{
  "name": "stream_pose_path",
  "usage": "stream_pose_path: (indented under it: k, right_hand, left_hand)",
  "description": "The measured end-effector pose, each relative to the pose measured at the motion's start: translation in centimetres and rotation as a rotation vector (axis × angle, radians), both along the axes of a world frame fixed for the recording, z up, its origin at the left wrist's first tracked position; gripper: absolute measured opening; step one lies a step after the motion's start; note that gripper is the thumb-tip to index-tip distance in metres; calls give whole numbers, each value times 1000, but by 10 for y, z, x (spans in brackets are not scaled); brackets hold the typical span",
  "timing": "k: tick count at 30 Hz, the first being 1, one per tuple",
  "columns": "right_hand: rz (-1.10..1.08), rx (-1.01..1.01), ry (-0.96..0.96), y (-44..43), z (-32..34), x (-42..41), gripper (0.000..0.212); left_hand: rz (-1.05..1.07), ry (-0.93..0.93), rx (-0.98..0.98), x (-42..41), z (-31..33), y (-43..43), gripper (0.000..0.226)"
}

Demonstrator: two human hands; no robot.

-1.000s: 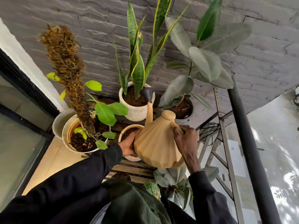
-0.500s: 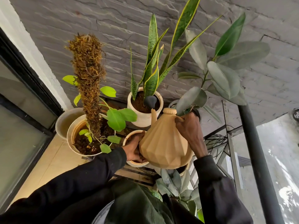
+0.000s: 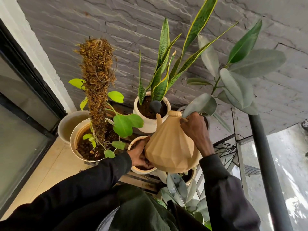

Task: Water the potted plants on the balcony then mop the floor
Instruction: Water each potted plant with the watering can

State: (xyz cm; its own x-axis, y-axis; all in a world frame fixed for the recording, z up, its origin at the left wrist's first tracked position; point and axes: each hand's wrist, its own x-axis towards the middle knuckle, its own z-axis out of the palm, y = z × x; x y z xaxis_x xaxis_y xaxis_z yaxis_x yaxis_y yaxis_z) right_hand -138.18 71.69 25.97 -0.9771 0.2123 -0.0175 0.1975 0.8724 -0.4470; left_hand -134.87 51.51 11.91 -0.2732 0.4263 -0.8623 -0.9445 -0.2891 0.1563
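Nearest, the left hand [image 3: 140,155] presses its fingers flat against the lower left side of the tan faceted watering can [image 3: 170,147], gripping nothing. A small cream ribbed pot [image 3: 141,171] sits directly under that palm. Up and right of it, the right hand [image 3: 195,129] is curled tightly round the can's handle beside the lid. Beyond both hands, the can's dark round spout head [image 3: 155,105] hangs over the soil of a white pot [image 3: 149,126] holding a yellow-edged snake plant [image 3: 162,75]. Left of the left hand, a brown moss pole [image 3: 98,80] stands in a wide cream pot [image 3: 74,144].
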Motion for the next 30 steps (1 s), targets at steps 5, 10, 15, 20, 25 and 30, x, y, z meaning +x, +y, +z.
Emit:
stream_pose_path:
  k: [5,10,15,20,25,30]
  right_hand:
    - [-23,-12,-15,-3,4,-7,22]
    - [-39,-28,-32,-2,4,-11,23]
    - [-31,-22,-30,-3,7,-15,25]
    - [-38,-9,-46,-4,13,-19,25]
    - [-34,4,-56,-4,15,-20,27]
    - [-20,7,-36,-3,15,-18,28]
  left_hand:
    - [-13,16,-11,-2,4,3,66]
    - [-19,23,-19,-3,10,4,67]
    - [-10,7,-7,-3,6,7,73]
    - [-15,5,-3,-3,8,10,74]
    - [-19,17,-3,-4,10,11,70]
    - [-20,23,-20,-5,9,11,71]
